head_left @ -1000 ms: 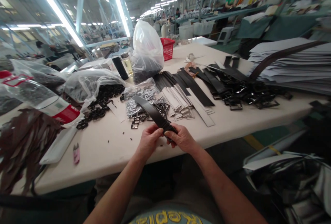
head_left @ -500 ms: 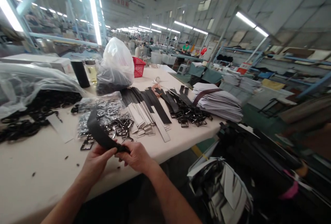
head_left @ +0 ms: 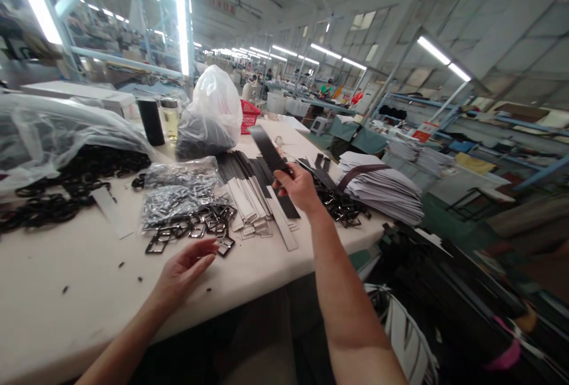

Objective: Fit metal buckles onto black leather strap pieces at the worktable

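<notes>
My right hand (head_left: pixel 299 186) is closed on one end of a black leather strap (head_left: pixel 267 148), which it holds up above the row of black and white straps (head_left: pixel 249 192) lying on the white table (head_left: pixel 89 290). My left hand (head_left: pixel 186 266) hovers open, palm up, just in front of a heap of metal buckles (head_left: pixel 191 225), its fingertips close to one loose buckle (head_left: pixel 226 245). Nothing lies in the left hand.
Clear bags of black rings (head_left: pixel 66 183) lie at the left. A knotted plastic bag (head_left: pixel 211 115), a dark flask (head_left: pixel 150 121), a glass bottle (head_left: pixel 169 119) and a red basket (head_left: pixel 249 115) stand farther back. Black buckled straps (head_left: pixel 340 204) and stacked sheets (head_left: pixel 382 186) lie at the right. Other workers sit far off.
Both hands held the strap at the table's near edge. Now the left hand has let go and opened, and the right hand has carried the strap up and away toward the strap row.
</notes>
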Tool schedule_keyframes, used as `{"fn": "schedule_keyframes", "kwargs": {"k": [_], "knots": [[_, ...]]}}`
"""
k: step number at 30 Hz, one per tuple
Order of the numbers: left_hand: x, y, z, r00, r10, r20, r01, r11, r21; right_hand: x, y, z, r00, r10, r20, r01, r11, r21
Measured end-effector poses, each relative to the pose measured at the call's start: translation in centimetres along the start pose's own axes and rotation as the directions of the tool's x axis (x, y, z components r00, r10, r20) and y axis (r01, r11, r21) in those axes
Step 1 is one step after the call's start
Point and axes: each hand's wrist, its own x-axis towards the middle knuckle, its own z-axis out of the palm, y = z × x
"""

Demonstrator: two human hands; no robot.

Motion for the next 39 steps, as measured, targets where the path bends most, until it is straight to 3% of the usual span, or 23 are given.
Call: {"fn": "schedule_keyframes", "kwargs": {"k": [3, 5, 8, 11, 16, 20, 23, 29, 39], "knots": [[0.0, 0.0, 0.0, 0.999, 0.005, 0.035, -0.006, 0.999, 0.043, 1.8, 2.7, -4.7, 0.989, 0.125, -0.085, -0.135, 0.982, -0.134], [0.1, 0.0, 0.1, 0.999, 0.014, 0.049, -0.017, 0.997, 0.070, 1.8, 4.8, -7.2, 0.957, 0.222, -0.184, -0.267, 0.925, -0.270], [0.2, -0.3, 0.4, 0.997, 0.030, 0.071, -0.039, 0.991, 0.130, 1.1, 7.4, -8.9, 0.900, 0.271, -0.342, -0.409, 0.797, -0.444], [0.1, -0.7, 0.7, 0.993, 0.046, 0.110, -0.070, 0.973, 0.220, 0.6, 9.1, -7.0, 0.908, 0.276, -0.314, -0.412, 0.721, -0.558], [-0.3, -0.9, 0.8, 0.984, 0.070, 0.166, -0.118, 0.945, 0.305, 0.6, 10.3, 0.1, 0.944, 0.317, -0.092, -0.294, 0.680, -0.672], [-0.4, -0.8, 0.8, 0.982, 0.082, 0.170, -0.131, 0.944, 0.304, -0.1, 10.1, 3.7, 0.954, 0.284, -0.098, -0.264, 0.635, -0.726], [-0.5, -0.8, 0.9, 0.978, 0.087, 0.190, -0.147, 0.933, 0.328, -0.8, 9.5, 4.6, 0.966, 0.250, -0.073, -0.220, 0.634, -0.742], [-0.5, -0.7, 0.9, 0.969, 0.100, 0.226, -0.191, 0.884, 0.427, -1.3, 8.5, 4.4, 0.963, 0.261, 0.062, -0.132, 0.662, -0.738], [-0.5, -0.4, 0.9, 0.961, 0.144, 0.234, -0.239, 0.859, 0.453, -1.1, 7.0, 6.6, 0.930, 0.363, 0.057, -0.189, 0.606, -0.773]]}}
